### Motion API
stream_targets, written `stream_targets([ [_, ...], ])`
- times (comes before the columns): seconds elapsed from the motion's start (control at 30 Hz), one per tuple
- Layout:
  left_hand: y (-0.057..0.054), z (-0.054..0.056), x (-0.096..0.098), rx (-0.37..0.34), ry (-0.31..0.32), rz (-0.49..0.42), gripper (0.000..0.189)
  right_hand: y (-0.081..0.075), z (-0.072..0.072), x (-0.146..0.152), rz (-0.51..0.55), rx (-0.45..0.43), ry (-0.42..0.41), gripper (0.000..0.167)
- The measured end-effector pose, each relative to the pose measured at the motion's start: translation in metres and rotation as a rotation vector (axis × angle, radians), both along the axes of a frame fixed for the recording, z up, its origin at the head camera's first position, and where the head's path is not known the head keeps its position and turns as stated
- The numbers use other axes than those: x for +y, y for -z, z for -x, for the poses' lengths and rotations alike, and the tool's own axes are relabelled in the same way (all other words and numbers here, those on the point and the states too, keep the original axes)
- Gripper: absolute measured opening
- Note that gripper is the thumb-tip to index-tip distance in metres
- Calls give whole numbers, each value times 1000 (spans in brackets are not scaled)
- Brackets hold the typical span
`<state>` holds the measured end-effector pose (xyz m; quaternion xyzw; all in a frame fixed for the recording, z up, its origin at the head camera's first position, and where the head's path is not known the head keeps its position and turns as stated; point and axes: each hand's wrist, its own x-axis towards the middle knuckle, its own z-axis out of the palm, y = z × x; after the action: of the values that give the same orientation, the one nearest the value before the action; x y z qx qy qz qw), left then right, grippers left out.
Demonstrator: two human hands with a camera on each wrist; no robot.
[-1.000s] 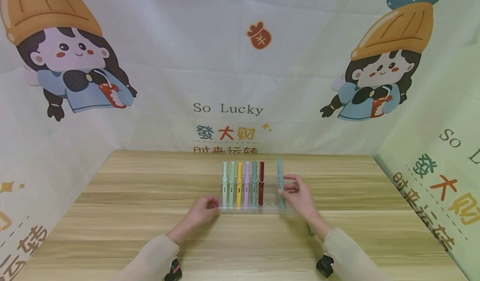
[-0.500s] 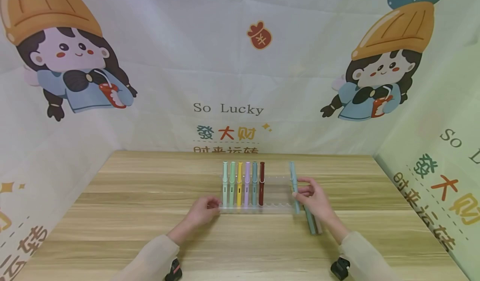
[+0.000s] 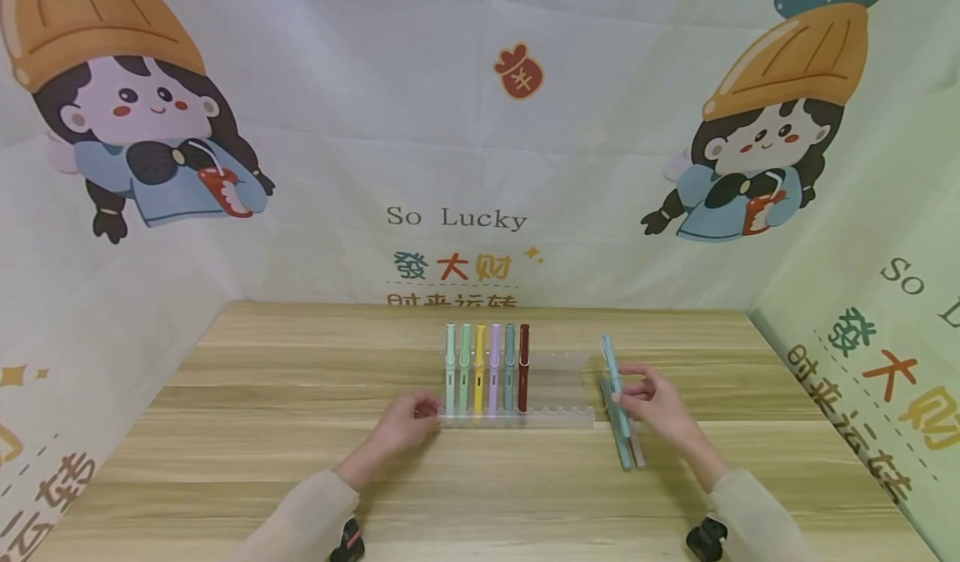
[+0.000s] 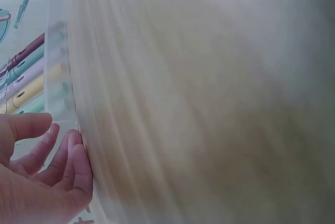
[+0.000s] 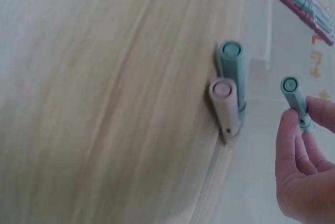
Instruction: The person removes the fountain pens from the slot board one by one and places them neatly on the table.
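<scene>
Pen in the air: a slim pale blue plastic pen with a clip (image 3: 613, 378), tilted, beyond the rack's right end, above the lying pair.
Right hand: the right hand (image 3: 663, 403) pinches it between thumb and fingers.
Left hand: the left hand (image 3: 408, 422) has bent fingers at the rack's left front corner; pinching or only resting there, I cannot tell.
Rack: a clear plastic rack with a scalloped front lip (image 3: 566, 418), set in from the back edge of the wood-grain table (image 3: 300, 445).
Pens in rack: a pale mint pen (image 3: 450, 378), light green pen (image 3: 464, 383), yellow pen (image 3: 478, 387), lilac pen (image 3: 493, 383), teal-blue pen (image 3: 509, 383) and dark red pen (image 3: 523, 378), left to right.
Lying pair: a grey-green pen (image 5: 233, 69) and a dusty pink pen (image 5: 225, 103), close together, between the rack and the table's right edge.
Step in hand: apparently carrying one pen between rack and pair; which way is unclear.
Next move: laying it down would call for lowering it flat beside the pair; racking it, for lining it up with a notch.
</scene>
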<state>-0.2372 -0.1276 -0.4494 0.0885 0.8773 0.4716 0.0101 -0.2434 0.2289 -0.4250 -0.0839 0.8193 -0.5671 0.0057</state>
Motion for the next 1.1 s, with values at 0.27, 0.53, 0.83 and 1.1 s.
stream_targets([
  [0.27, 1, 0, 0, -6, -8, -3, 15, 4, -2, 16, -48, -32, 19, 42],
  [0.53, 1, 1, 0, 6, -8, 10, 14, 11, -7, 30, -100, -53, 36, 41],
  [0.83, 0, 1, 0, 19, 10, 1, 15, 19, -9, 35, -134, -88, 21, 39],
  [1.1, 2, 1, 0, 14, -10, 9, 14, 24, -8, 35, -174, -127, 43, 38],
])
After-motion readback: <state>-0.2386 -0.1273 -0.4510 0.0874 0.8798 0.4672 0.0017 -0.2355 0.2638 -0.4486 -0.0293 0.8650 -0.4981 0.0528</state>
